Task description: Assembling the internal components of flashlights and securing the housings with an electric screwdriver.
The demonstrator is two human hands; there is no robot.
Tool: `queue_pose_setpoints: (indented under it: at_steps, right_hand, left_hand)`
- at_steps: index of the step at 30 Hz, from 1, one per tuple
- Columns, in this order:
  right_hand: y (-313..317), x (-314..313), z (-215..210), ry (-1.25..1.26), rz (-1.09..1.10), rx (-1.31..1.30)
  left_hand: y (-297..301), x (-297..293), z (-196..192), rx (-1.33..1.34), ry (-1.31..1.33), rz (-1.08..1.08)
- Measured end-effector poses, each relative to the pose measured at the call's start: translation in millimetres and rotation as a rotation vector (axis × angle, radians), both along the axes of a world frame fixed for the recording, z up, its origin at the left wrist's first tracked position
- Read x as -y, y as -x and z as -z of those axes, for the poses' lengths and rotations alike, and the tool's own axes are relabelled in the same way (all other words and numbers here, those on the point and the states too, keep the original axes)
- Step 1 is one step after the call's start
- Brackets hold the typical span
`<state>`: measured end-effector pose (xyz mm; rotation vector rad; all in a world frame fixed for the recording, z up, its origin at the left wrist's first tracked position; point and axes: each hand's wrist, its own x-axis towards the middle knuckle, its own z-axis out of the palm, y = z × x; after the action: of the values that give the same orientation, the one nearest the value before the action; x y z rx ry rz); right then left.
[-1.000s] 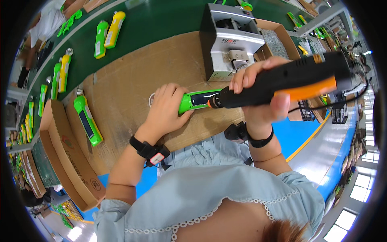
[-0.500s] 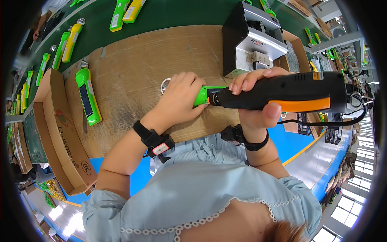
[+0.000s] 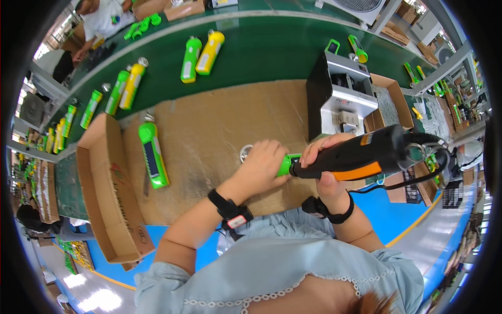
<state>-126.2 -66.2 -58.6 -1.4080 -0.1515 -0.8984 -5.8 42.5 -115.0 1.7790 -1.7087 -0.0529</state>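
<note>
Right hand [image 3: 328, 157]: wrapped tight around black-and-orange electric screwdriver [image 3: 361, 156], tip levelled at the green flashlight [image 3: 285, 164].
Left hand [image 3: 264, 166]: closed over that flashlight, bracing it on the cardboard-covered surface [image 3: 209, 141].
Beyond flashlight: grey machine [image 3: 340, 99]; second green flashlight [image 3: 152, 155], left.

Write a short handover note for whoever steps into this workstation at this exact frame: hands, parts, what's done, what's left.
Left hand: clamped over a green flashlight body on the cardboard mat.
Right hand: gripping the black-and-orange electric screwdriver, tip pressed into the flashlight body's end.
Nearby: one green flashlight lying on the mat to the left, an open cardboard box beyond it, more green and yellow flashlights on the green belt.
Done: cannot tell how far the fastening has got.
Left: probably finish driving, then set the piece aside.
</note>
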Motion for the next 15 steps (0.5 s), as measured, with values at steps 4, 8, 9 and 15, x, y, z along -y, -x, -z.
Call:
queue_pose_setpoints:
  at_steps: [4, 8, 9, 15]
  right_hand:
    - [-1.9, -2.3, 0.6, -0.129, 0.042, -0.02]
    - [-6.3, 3.0, -0.6, 0.051, 0.182, -0.11]
    - [-8.4, 9.1, 7.1, 0.144, 0.254, -0.124]
    - [28.4, 16.5, -50.7, -0.212, 0.049, 0.099]
  left_hand:
    - [7.7, 0.3, -2.4, 0.024, -0.033, -0.047]
    - [13.8, 0.3, -11.7, 0.054, -0.063, -0.069]
    - [12.2, 1.5, -15.3, 0.075, -0.071, -0.055]
    - [20.9, -10.1, -24.9, 0.331, -0.164, -0.167]
